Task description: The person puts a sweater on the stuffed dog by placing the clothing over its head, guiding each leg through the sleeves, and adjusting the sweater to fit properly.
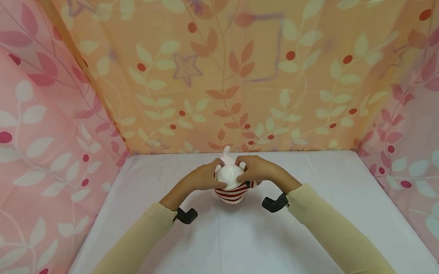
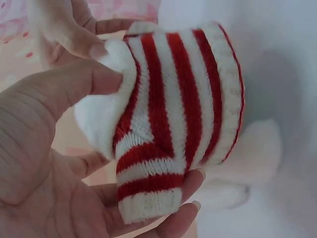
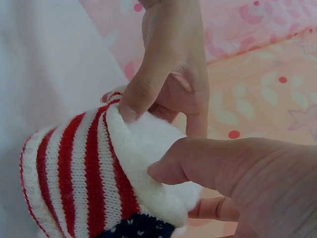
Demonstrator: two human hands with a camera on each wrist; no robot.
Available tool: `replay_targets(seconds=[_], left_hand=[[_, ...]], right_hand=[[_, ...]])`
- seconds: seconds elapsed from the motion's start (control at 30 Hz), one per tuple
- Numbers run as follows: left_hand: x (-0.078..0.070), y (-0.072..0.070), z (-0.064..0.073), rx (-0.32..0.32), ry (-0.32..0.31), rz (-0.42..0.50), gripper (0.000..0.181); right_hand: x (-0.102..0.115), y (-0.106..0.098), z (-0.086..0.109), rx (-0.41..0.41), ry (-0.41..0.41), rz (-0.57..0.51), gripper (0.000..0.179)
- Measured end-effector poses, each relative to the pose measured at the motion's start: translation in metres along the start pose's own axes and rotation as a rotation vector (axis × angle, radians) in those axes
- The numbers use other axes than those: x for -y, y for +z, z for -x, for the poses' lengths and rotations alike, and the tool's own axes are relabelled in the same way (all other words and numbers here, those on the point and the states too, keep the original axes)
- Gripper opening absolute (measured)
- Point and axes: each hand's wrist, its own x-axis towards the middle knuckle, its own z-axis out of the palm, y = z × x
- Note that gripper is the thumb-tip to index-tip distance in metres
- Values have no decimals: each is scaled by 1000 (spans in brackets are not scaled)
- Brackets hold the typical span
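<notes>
Noting clock pos. from toy ctr., head view, near to far: L sleeve at 8 o'clock, R sleeve at 4 o'clock, both beige. Next, one black wrist unit per cuff, same bearings.

L hand, 9 o'clock: partly closed, gripping; thumb pressed on the rolled off-white collar, fingers behind the garment, under its short sleeve. R hand, 3 o'clock: partly closed, gripping; thumb on same collar, fingers curled behind.

Plush toy (white, w/ upright tip at 12 o'clock) sits between hands, just below frame ctr., wearing a red/white striped sweater at 6 o'clock; navy patch at 4 o'clock. Base contact w/ table: can't tell.

Bkgd.: orange leaf-print curtain at 12 o'clock; pink leaf-print curtains at 9 and 3 o'clock.
</notes>
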Motion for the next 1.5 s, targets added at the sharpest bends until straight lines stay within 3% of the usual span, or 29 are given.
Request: replay_targets(seconds=[0.17,0.3,0.47,0.63,0.83,0.97,1.2,1.5], left_hand=[[2,12,2,-35,-11,68,62],[8,20,0,-57,-12,182,62],[14,23,0,-74,-18,354,65],[15,24,4,-112,-29,442,66],[20,33,5,-220,-58,599,66],[22,41,3,-276,-80,702,65],[15,44,4,-321,-89,778,63],[14,47,5,-364,-117,819,60]], right_hand=[[-5,12,-2,-42,-39,-6,42],[-6,18,-3,-93,-64,12,46],[-6,22,0,-129,-82,-35,55],[-10,27,1,-207,-110,-88,57],[-14,38,0,-326,-106,-205,51],[-14,42,0,-362,-79,-258,49],[-15,46,-1,-389,-71,-306,50],[-26,58,-7,-493,-95,-435,51]])
